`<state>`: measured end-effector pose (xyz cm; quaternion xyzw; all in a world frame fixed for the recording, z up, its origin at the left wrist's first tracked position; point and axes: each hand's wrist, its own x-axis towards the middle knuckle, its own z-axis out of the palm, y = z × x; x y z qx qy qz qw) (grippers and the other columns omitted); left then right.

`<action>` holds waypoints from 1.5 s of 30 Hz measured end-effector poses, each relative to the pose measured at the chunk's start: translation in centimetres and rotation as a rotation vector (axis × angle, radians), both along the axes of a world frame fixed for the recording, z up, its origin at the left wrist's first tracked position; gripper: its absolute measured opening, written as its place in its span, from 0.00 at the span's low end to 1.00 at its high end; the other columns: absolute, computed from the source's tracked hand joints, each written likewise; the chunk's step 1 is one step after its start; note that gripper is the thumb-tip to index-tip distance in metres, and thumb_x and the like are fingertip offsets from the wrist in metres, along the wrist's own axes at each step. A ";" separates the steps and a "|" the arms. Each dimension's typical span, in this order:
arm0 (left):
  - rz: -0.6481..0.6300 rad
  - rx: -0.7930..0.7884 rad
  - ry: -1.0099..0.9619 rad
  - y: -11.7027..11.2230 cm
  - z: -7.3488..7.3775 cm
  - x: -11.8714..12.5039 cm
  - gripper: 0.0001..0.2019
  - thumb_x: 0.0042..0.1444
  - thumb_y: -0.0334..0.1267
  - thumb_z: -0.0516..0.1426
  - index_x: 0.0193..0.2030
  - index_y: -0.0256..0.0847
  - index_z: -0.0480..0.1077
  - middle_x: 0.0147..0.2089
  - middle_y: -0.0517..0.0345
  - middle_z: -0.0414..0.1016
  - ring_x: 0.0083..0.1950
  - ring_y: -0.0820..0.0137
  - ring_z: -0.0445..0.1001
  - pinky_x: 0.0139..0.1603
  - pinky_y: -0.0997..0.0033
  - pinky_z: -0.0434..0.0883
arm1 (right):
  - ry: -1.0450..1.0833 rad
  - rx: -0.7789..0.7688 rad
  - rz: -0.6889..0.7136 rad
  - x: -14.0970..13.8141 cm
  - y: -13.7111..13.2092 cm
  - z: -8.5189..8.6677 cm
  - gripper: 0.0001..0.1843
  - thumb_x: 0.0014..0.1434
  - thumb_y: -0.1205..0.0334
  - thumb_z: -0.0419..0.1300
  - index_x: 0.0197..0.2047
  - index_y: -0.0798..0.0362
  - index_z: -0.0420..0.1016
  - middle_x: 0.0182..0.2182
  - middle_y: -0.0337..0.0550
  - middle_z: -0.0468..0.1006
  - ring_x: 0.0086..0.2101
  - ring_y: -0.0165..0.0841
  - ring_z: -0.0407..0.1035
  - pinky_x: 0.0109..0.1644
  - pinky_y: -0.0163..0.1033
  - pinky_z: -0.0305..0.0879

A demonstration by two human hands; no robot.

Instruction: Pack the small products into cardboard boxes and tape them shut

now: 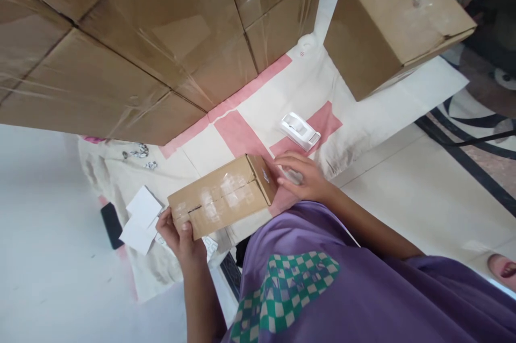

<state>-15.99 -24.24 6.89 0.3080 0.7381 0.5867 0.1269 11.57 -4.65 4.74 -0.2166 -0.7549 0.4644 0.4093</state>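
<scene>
A small brown cardboard box (221, 198) with strips of clear tape across its top is tilted in front of me. My left hand (179, 238) grips its left end, thumb on the top face and fingers at the end. Off the box's right end, my right hand (302, 175) has its fingers apart and slightly curled, with nothing seen in them. A white tape dispenser (300, 131) lies on the cloth just beyond my right hand.
Large taped cartons (161, 26) stand stacked at the back left. Another carton (399, 15) sits at the upper right. White cards (142, 219) and a dark phone-like object (112, 226) lie left. A tape roll (307, 43) rests by the stack, on the pink-and-white cloth (258, 101).
</scene>
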 end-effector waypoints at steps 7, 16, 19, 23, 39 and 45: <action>-0.008 0.085 -0.042 0.5 -0.7 -0.6 0.27 0.52 0.52 0.64 0.57 0.47 0.66 0.58 0.54 0.67 0.60 0.61 0.69 0.65 0.58 0.66 | -0.106 0.117 0.353 -1.8 0.9 1.4 0.67 0.53 0.40 0.72 0.80 0.46 0.32 0.76 0.60 0.45 0.75 0.50 0.41 0.76 0.59 0.47; -0.102 0.178 -0.235 2.1 -1.5 -1.9 0.32 0.49 0.61 0.63 0.57 0.47 0.71 0.59 0.53 0.72 0.60 0.58 0.71 0.62 0.58 0.69 | -0.093 0.203 0.177 0.5 -0.8 2.5 0.46 0.46 0.46 0.77 0.66 0.45 0.70 0.64 0.55 0.61 0.62 0.47 0.64 0.66 0.53 0.66; -0.212 0.167 -0.308 4.0 -2.5 -1.2 0.31 0.52 0.62 0.61 0.58 0.46 0.71 0.59 0.51 0.73 0.58 0.59 0.73 0.58 0.59 0.70 | -0.122 0.190 -0.031 5.7 -2.4 3.6 0.48 0.44 0.44 0.77 0.67 0.44 0.68 0.64 0.55 0.62 0.62 0.50 0.66 0.64 0.56 0.67; -0.307 0.037 -0.298 7.1 -5.2 0.5 0.26 0.54 0.54 0.63 0.55 0.43 0.70 0.53 0.50 0.77 0.55 0.60 0.76 0.56 0.60 0.71 | -0.201 0.312 -0.443 13.9 -5.6 5.5 0.46 0.47 0.41 0.73 0.66 0.44 0.69 0.60 0.57 0.68 0.58 0.56 0.68 0.60 0.62 0.70; -0.400 -0.304 0.516 8.9 -8.1 4.9 0.14 0.62 0.43 0.53 0.50 0.44 0.75 0.50 0.50 0.76 0.49 0.56 0.72 0.53 0.54 0.68 | -0.355 0.119 -1.319 21.4 -2.0 1.9 0.40 0.47 0.47 0.74 0.61 0.46 0.71 0.58 0.52 0.64 0.58 0.51 0.67 0.49 0.56 0.81; -0.392 -0.273 0.502 9.1 -8.2 4.9 0.13 0.61 0.43 0.54 0.48 0.45 0.76 0.49 0.51 0.77 0.48 0.56 0.73 0.52 0.53 0.68 | -0.337 0.103 -1.253 20.7 1.6 1.6 0.39 0.48 0.46 0.73 0.62 0.46 0.70 0.58 0.51 0.60 0.59 0.50 0.67 0.57 0.59 0.77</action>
